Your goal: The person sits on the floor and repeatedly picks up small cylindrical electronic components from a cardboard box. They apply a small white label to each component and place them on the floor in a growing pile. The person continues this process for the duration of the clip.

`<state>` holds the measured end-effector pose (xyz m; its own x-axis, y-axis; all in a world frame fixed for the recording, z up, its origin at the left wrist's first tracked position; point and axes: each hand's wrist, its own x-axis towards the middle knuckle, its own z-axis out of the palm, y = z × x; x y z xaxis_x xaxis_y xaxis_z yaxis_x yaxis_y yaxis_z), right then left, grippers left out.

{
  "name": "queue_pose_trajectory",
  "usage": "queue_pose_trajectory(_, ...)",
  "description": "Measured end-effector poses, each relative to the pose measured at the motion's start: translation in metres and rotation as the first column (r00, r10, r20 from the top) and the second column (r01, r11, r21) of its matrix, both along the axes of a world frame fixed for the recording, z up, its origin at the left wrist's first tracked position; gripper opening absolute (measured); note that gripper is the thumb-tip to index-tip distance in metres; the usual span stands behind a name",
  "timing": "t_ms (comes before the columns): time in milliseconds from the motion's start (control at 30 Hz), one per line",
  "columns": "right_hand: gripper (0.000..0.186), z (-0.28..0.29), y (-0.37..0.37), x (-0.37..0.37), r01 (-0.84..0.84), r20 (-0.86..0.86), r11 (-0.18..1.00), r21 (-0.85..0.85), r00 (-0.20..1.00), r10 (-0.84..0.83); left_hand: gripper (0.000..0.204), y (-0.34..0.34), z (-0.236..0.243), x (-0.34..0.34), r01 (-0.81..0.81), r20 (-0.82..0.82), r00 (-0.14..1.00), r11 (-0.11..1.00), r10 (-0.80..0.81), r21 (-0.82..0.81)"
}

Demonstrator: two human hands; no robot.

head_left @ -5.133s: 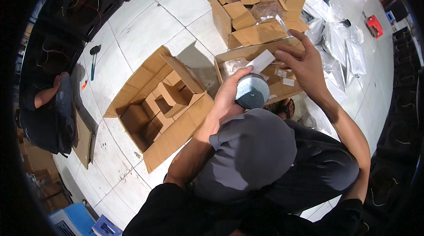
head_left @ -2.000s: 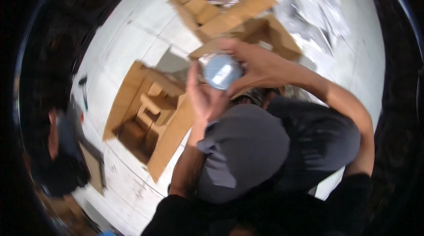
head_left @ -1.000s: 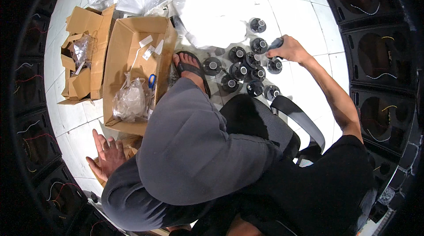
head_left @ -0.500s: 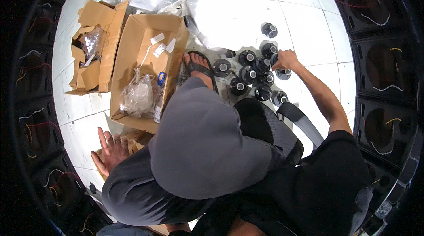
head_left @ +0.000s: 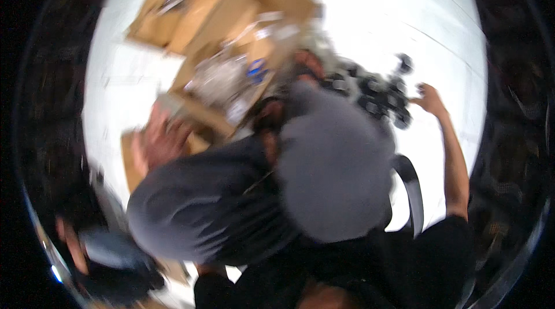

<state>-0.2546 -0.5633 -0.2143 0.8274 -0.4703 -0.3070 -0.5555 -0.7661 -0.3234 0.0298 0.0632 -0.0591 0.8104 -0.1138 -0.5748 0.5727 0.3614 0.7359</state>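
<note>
The picture is smeared by motion. My left hand is held out over a low cardboard box beside my left knee, fingers spread, with nothing seen in it. On the right, my right hand is at the edge of a cluster of round black parts with pale rings on top. Its thumb and forefinger point toward them; blur hides whether it grips one. One more round black part lies a little beyond the cluster.
An open cardboard box holds a clear plastic bag, blue-handled scissors and white pieces. A second torn box lies beyond. Another person's arm shows at lower left. Dark speaker cabinets line both sides.
The whole view has swung, shifting the boxes up and right. My right hand has come off the top of the cluster to its right edge. Another person has come into view at lower left.
</note>
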Motion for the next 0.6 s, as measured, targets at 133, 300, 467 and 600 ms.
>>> queue_pose_trajectory(133,0.044,0.075,0.016,0.069,0.012,0.164,0.992,0.127,0.986,-0.033,0.045,0.014,-0.015,0.004,-0.103,0.059,0.993,0.994,0.105,-0.037)
queue_pose_trajectory(300,0.031,0.194,0.105,0.171,-0.138,0.384,0.981,0.135,0.920,0.077,0.022,0.050,0.006,-0.032,-0.327,0.323,0.906,0.936,0.273,0.128)
queue_pose_trajectory(467,0.031,0.243,0.174,0.244,-0.451,0.486,0.891,0.043,0.789,0.376,0.021,0.145,-0.017,-0.091,-0.571,0.453,0.814,0.643,0.363,0.510)
queue_pose_trajectory(600,0.027,0.264,0.254,0.286,-0.555,0.497,0.827,-0.088,0.695,0.519,0.030,0.197,-0.052,-0.113,-0.350,0.276,0.935,0.457,0.223,0.817)
